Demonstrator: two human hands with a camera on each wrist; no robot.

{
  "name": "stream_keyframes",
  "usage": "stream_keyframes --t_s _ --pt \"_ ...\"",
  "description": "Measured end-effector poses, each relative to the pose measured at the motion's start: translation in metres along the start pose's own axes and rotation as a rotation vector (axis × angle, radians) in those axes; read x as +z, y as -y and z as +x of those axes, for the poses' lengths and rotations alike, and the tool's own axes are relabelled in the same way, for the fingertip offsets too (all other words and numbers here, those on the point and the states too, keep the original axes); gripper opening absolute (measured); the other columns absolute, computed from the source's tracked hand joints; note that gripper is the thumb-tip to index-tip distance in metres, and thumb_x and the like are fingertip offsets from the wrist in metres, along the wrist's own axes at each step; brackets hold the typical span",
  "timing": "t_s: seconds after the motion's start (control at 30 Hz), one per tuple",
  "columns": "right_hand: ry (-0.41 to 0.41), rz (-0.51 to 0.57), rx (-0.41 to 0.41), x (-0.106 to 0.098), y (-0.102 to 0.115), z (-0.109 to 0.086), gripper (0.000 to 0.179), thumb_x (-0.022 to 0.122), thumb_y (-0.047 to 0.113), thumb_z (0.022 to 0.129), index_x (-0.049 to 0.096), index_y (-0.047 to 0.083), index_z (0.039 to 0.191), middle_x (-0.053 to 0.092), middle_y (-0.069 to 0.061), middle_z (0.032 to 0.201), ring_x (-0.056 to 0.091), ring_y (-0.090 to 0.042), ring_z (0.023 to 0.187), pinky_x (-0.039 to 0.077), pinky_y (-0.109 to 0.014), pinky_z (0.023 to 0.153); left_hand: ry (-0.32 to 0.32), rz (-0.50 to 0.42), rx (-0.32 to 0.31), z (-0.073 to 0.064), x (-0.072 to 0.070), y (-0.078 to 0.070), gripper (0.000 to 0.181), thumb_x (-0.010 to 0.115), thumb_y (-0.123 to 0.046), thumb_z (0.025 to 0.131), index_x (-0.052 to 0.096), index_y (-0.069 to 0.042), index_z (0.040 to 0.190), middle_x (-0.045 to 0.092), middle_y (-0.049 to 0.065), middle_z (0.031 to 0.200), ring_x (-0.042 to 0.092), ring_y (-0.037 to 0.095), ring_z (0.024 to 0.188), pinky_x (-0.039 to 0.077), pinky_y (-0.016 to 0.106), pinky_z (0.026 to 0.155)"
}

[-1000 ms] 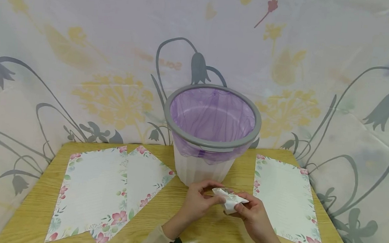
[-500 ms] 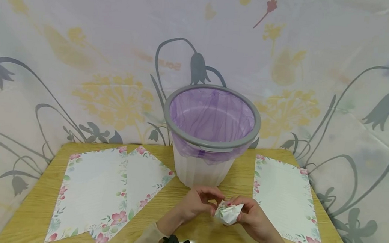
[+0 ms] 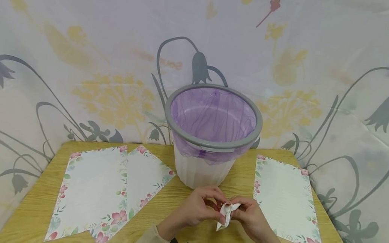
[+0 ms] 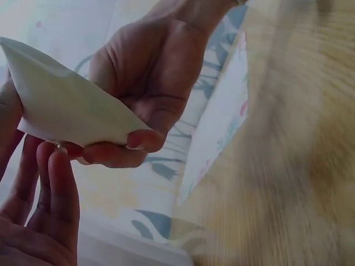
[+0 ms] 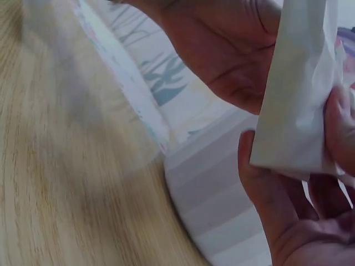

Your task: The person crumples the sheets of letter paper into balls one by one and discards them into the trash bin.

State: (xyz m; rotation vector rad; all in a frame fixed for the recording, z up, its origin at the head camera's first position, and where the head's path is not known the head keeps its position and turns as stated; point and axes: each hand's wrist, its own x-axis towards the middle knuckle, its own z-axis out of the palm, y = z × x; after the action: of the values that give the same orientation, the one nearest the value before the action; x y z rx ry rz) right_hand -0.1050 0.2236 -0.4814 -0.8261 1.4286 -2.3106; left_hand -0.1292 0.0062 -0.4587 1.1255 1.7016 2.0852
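In front of the bin, both hands hold a small piece of folded, crumpled white paper (image 3: 227,211) with coloured print on it. My left hand (image 3: 202,209) pinches its left side between thumb and fingers. The right hand (image 3: 251,219) grips the other side, its thumb towards me. Close up in the left wrist view, the folded paper (image 4: 72,105) looks like a flattened wedge with a pointed corner. The right wrist view shows a long smooth face of the paper (image 5: 297,105), with fingers beneath it and a thumb at its side.
A white bin (image 3: 199,170) with a grey rim and purple liner stands behind the hands. Two overlapping flower-bordered sheets (image 3: 91,193) lie on the left of the wooden table (image 3: 161,209). Another flower-bordered sheet (image 3: 284,195) lies on the right. A patterned cloth (image 3: 119,37) hangs behind.
The paper has been turned between the hands, from a rounded crumple to a narrower upright shape. Both hands have come slightly nearer me; the left hand again pinches the paper's side.
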Motion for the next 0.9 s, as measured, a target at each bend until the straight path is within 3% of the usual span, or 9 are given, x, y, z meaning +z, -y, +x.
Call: stream_keyframes --t_s 0.1,0.2,0.3,0.4,0.53,0.6,0.7,0.9 --pt "-0.151 -0.132 0.036 0.005 0.002 0.001 0.033 0.055 -0.013 0.094 0.075 0.007 0.109 0.073 -0.003 0.105 0.07 -0.015 0.091 0.059 -0.031 0.077 -0.04 0.089 -0.036 0.001 0.002 -0.002 0.029 0.085 -0.009 0.076 0.074 -0.001 0.102 0.064 0.005 0.096 0.058 0.009 0.083 0.06 0.038 0.071" --pt "-0.331 -0.309 0.088 0.012 0.004 0.004 0.021 0.062 -0.01 0.091 0.074 -0.003 0.106 0.074 -0.002 0.099 0.071 -0.016 0.085 0.059 -0.033 0.074 -0.104 0.164 -0.082 0.004 0.004 -0.002 0.025 0.086 -0.003 0.074 0.072 -0.006 0.095 0.06 0.005 0.093 0.057 0.012 0.084 0.059 0.035 0.071" --pt "-0.482 -0.438 0.132 0.018 0.003 0.008 0.019 0.066 -0.007 0.089 0.068 -0.016 0.106 0.074 -0.002 0.096 0.071 -0.017 0.081 0.06 -0.034 0.072 -0.176 0.178 -0.11 0.006 0.005 0.0 0.024 0.086 -0.001 0.074 0.071 -0.006 0.091 0.056 0.008 0.091 0.057 0.013 0.086 0.059 0.034 0.072" --pt "-0.564 -0.478 0.147 0.021 0.0 0.013 0.02 0.066 -0.009 0.088 0.066 -0.019 0.106 0.074 -0.004 0.094 0.072 -0.019 0.079 0.06 -0.034 0.072 -0.246 0.21 -0.049 0.007 0.005 0.006 0.022 0.086 0.002 0.071 0.072 -0.002 0.088 0.056 0.012 0.089 0.055 0.014 0.086 0.058 0.032 0.072" --pt "-0.598 -0.464 0.158 0.023 -0.004 0.015 0.02 0.065 -0.011 0.088 0.066 -0.019 0.106 0.074 -0.006 0.093 0.072 -0.019 0.079 0.06 -0.033 0.071 -0.306 0.334 0.106 0.005 0.005 0.015 0.018 0.087 0.003 0.07 0.074 -0.001 0.081 0.063 0.012 0.088 0.058 0.016 0.086 0.059 0.032 0.068" --pt "-0.592 -0.447 0.178 0.023 -0.004 0.015 0.022 0.064 -0.01 0.089 0.065 -0.02 0.109 0.074 -0.008 0.095 0.072 -0.019 0.081 0.06 -0.034 0.071 -0.323 0.371 0.152 0.003 0.006 0.018 0.016 0.088 0.003 0.07 0.075 -0.001 0.079 0.066 0.011 0.089 0.061 0.017 0.087 0.059 0.035 0.066" --pt "-0.578 -0.447 0.207 0.023 -0.005 0.013 0.025 0.064 -0.007 0.091 0.064 -0.018 0.113 0.073 -0.009 0.098 0.071 -0.019 0.084 0.06 -0.035 0.073 -0.335 0.376 0.16 0.001 0.005 0.019 0.013 0.087 0.002 0.071 0.077 0.0 0.078 0.068 0.009 0.09 0.064 0.017 0.088 0.059 0.039 0.066" --pt "-0.477 -0.559 0.175 0.024 -0.003 0.008 0.036 0.066 0.004 0.095 0.059 -0.011 0.127 0.065 -0.018 0.115 0.067 -0.017 0.096 0.058 -0.032 0.078 -0.365 0.346 0.062 0.001 0.0 0.017 0.01 0.087 -0.005 0.074 0.078 -0.002 0.079 0.069 0.007 0.093 0.062 0.017 0.092 0.055 0.032 0.08"
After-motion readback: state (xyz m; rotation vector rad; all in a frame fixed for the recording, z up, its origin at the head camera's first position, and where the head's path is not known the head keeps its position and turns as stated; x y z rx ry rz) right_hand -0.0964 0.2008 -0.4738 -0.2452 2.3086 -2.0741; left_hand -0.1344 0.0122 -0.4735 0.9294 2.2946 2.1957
